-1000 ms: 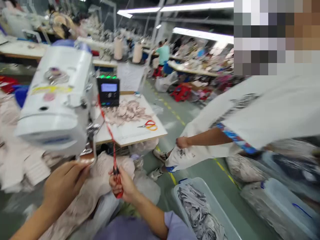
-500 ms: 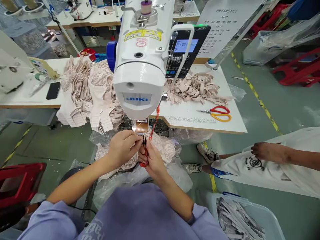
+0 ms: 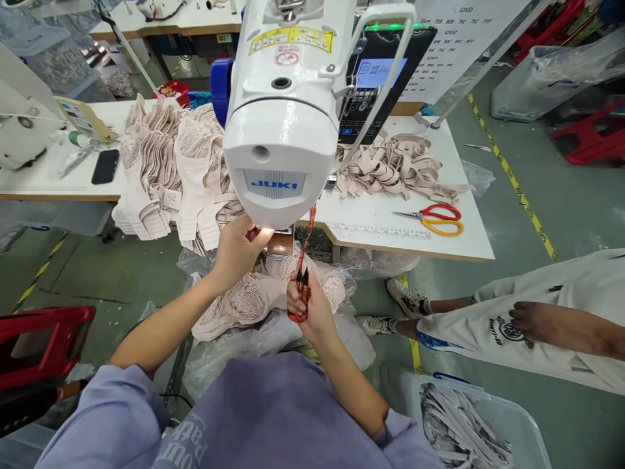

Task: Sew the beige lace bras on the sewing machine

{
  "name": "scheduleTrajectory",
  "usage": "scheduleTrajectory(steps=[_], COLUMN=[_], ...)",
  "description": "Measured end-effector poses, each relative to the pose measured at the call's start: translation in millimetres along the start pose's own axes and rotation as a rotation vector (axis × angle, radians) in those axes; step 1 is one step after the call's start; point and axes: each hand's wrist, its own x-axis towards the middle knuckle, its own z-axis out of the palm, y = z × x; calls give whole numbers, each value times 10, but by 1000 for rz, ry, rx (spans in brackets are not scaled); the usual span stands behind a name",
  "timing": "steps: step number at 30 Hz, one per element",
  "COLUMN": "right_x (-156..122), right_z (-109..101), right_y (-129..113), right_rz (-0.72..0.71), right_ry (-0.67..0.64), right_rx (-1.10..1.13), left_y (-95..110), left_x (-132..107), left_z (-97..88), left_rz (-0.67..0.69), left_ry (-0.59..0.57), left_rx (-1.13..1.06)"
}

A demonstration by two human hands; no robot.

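Thread snips (image 3: 302, 296) with red handles and dark blades sit in my right hand (image 3: 315, 309), fingers wrapped round them and the tips pointing up. A red cord (image 3: 308, 228) runs from the snips up to the white sewing machine (image 3: 280, 146). Under the machine's head, my left hand (image 3: 239, 251) is closed at the needle area, thumb and finger together in the lamp's light. What those fingertips hold, if anything, is too small to tell. Beside them is the brown metal plate (image 3: 280, 245) of the machine's arm. Beige lace bras (image 3: 244, 299) lie below on clear plastic.
Stacked beige bra pieces (image 3: 151, 169) lie on the table at left, near a black phone (image 3: 105, 167). To the right are beige straps (image 3: 390, 166) and red-and-yellow scissors (image 3: 437, 219). Another person's hand (image 3: 541, 322) rests at right, above a bin (image 3: 530, 430) of grey strips.
My left hand has gone up and left to the needle area. My right hand has drawn down and right with the snips, apart from the left. The camera view has shifted slightly.
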Motion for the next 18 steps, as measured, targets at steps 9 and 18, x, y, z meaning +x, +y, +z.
scheduleTrajectory(steps=[9,18], right_x=[83,431], right_z=[12,239], right_y=[-50,-373], right_rz=[-130,-663], right_ry=[-45,99], right_rx=[-83,-681], left_y=[7,-17], left_x=[11,11], left_z=[33,54], left_rz=[-29,-65], left_ry=[-2,-36], left_rx=[-38,1])
